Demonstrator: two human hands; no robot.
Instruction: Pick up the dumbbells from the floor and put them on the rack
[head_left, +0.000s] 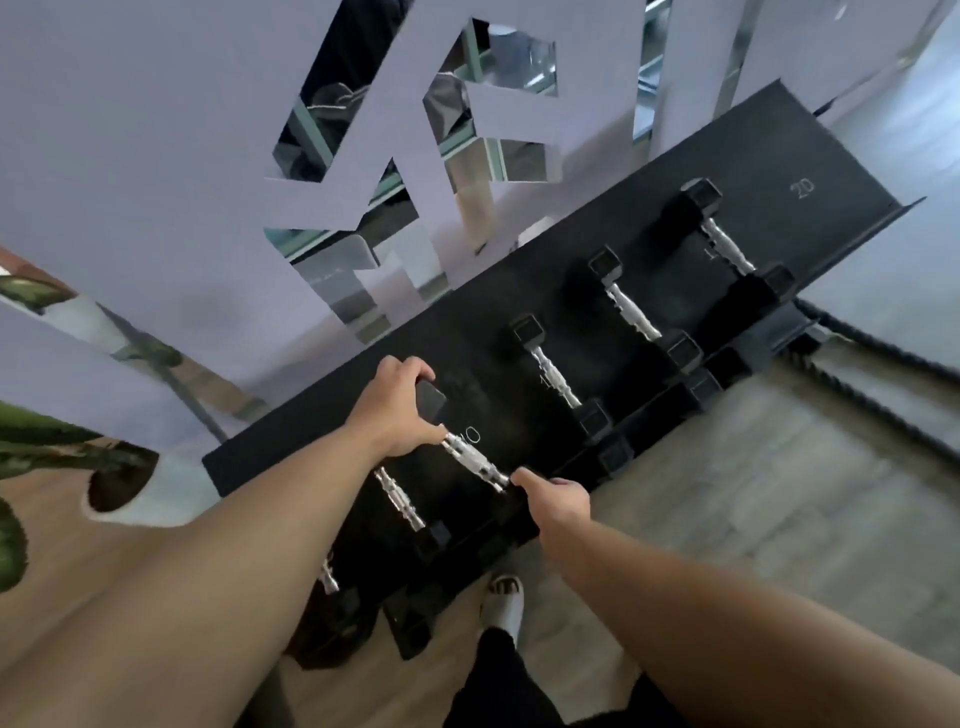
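Dumbbell (475, 462) lying on rack (519, 270) near its left end | left hand (397, 410) gripping its far head, right hand (556, 501) closing over near head at front edge | neighbouring dumbbells (556, 376) crowding both sides | right end sitting free | potted plant (47, 457) standing left.

A black rack (519, 291) carries a row of chrome-handled dumbbells (631, 312).

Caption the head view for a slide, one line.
Both hands, left and right, seat a dumbbell by its end weights on the black rack beside four others.
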